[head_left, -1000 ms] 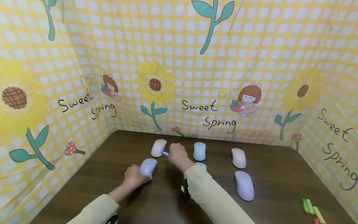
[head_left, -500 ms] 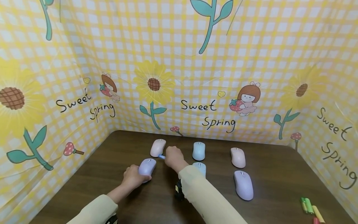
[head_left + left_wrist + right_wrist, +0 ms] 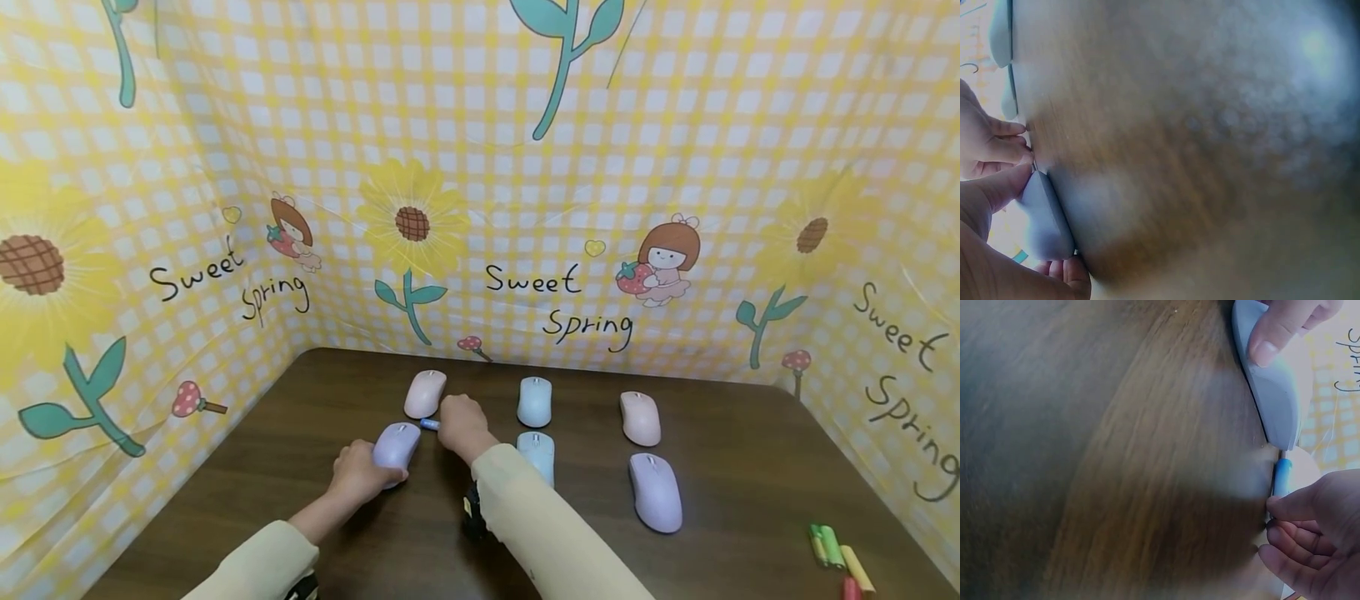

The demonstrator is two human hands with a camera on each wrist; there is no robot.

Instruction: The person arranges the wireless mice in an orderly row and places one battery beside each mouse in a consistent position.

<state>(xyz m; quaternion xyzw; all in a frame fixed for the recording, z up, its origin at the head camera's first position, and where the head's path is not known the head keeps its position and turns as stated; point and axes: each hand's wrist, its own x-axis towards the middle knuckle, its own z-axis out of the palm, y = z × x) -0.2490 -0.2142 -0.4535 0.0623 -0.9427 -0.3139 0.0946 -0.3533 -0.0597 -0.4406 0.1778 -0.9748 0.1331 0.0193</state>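
My left hand (image 3: 357, 479) holds a lavender computer mouse (image 3: 396, 445) on the left part of the table, thumb along one side and fingers on the other. In the right wrist view that mouse (image 3: 1270, 381) lies flat on the wood. My right hand (image 3: 462, 426) pinches a slim blue battery (image 3: 1282, 477) between thumb and fingers, low over the table. The battery's free end points at the front of the lavender mouse, right by its edge. Just beyond, a pale pink mouse (image 3: 425, 394) sits behind the lavender one.
Two light blue mice (image 3: 535, 402) stand in a column right of my right hand, the nearer partly behind the sleeve. Farther right are another pink mouse (image 3: 641, 418) and another lavender mouse (image 3: 656, 492). Several coloured batteries (image 3: 831, 547) lie at the near right. A checked cloth (image 3: 480, 208) surrounds the table.
My right hand has shifted slightly left and nearer, taking the battery from beside the pink mouse to the front of the lavender one. My left hand stays in place on its mouse.
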